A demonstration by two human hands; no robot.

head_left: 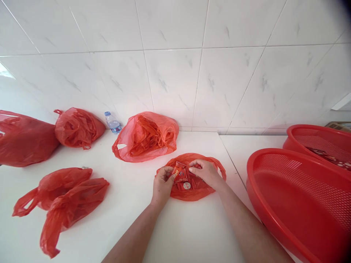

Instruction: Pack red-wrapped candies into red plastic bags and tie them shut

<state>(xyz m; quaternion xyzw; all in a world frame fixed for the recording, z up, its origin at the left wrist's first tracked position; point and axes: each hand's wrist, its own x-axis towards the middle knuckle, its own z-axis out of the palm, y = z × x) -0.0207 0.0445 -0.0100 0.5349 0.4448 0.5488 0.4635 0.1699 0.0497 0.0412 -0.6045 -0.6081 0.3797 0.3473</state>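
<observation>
My left hand (163, 184) pinches the edge of a small red foil packet (180, 173) with gold print, above a flattened red plastic bag (192, 193). My right hand (205, 172) sits just to the right of that packet, its fingers curled down over the bag, and what they touch is hidden. Under my hands, several small red packets lie on the bag. Among them is a round white-and-red label (187, 186).
Red plastic bags (145, 137) lie along the white counter (128, 204) by the marble-look tiled wall (172, 73), with a water bottle (112, 123) at the wall. Two red mesh-sided plastic baskets (296, 193) stand at the right.
</observation>
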